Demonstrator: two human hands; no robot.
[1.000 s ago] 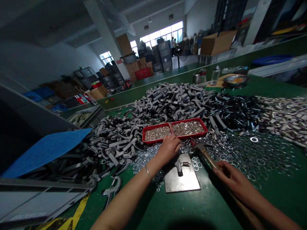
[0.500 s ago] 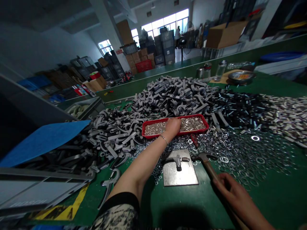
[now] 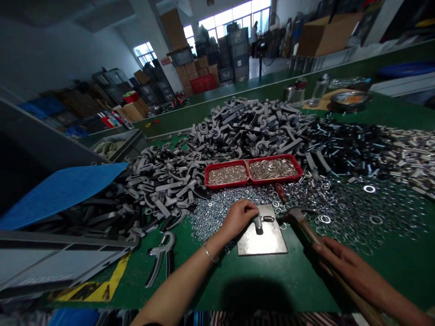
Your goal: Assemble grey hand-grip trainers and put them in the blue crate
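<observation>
My left hand [image 3: 239, 218] is pinched over the near-left part of a grey handle piece [image 3: 258, 225], fingertips at its upper end. Whatever small thing sits between those fingertips is hidden. The piece lies on a square metal plate [image 3: 261, 246], with a spring [image 3: 268, 218] beside it. On the right, my right hand [image 3: 340, 256] is wrapped round the wooden handle of a hammer [image 3: 307, 230], its head resting near the plate's right edge. Behind the plate stand two joined red trays, the left tray [image 3: 226, 186] with tiny metal parts and the right tray [image 3: 276, 182] with small pins.
A large heap of grey handle pieces [image 3: 251, 127] lies behind the trays. Loose washers [image 3: 370, 220] spread to the right, silver sleeves [image 3: 413, 154] beyond. A red-handled tool [image 3: 280, 192] lies by the right tray. A grey crate [image 3: 68, 258] stands at the left.
My left hand has come out of the red trays, back toward me, to the grey handle piece on the plate. My right hand still grips the hammer; the view has shifted slightly.
</observation>
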